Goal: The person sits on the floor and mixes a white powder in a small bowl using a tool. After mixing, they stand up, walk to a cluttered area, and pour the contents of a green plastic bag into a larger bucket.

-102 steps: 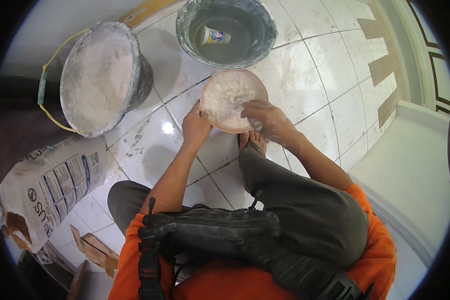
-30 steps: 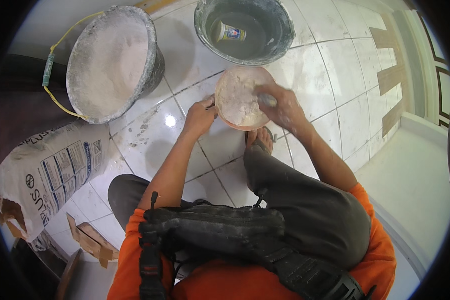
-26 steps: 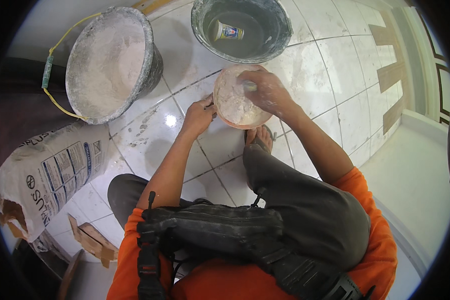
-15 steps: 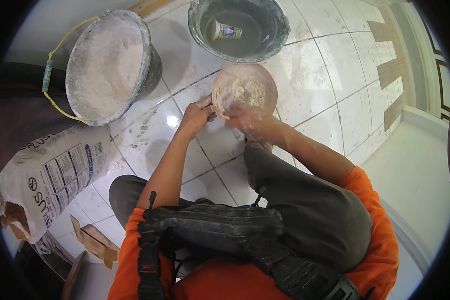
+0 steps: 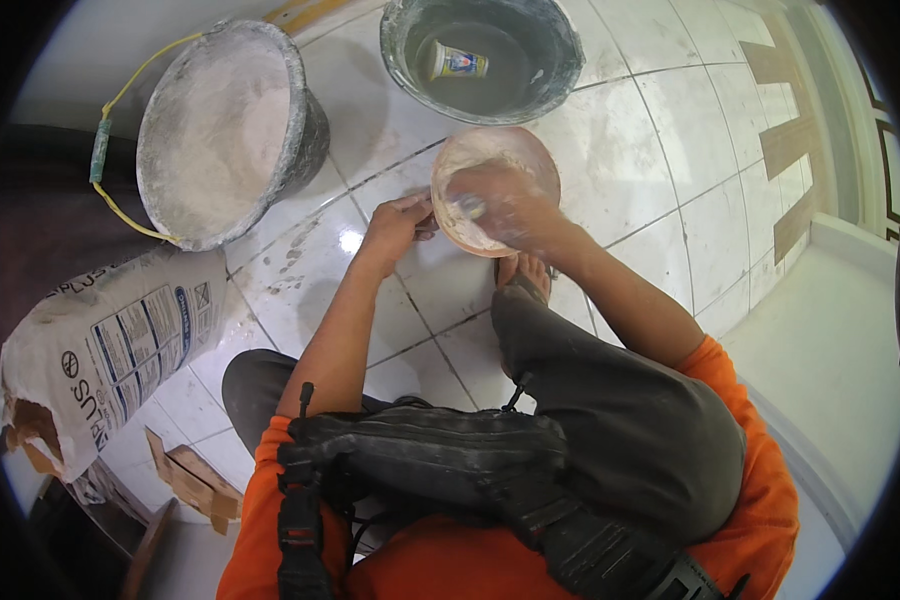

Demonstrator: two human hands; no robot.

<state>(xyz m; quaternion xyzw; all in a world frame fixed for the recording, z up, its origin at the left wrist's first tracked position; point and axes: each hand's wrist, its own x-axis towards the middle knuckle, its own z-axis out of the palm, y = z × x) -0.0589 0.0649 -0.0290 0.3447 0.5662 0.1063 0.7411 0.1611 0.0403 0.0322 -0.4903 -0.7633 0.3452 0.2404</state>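
Hands at work over a small bowl (image 5: 495, 180) on the tiled floor (image 5: 660, 170): the left hand (image 5: 398, 222) pinches the bowl's near rim, while the right hand (image 5: 505, 205), blurred, is curled around a small tool inside it. Beyond stand a powder-caked bucket (image 5: 220, 130) and a dark basin (image 5: 482, 58); a torn paper sack (image 5: 110, 345) lies at left.

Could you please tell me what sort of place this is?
Probably an indoor room under renovation: a white tiled floor, a bucket of white powder, and a torn paper sack beside it.

White tiled floor (image 5: 660, 150), two buckets (image 5: 220, 130) (image 5: 482, 55), powder sack (image 5: 110, 350)
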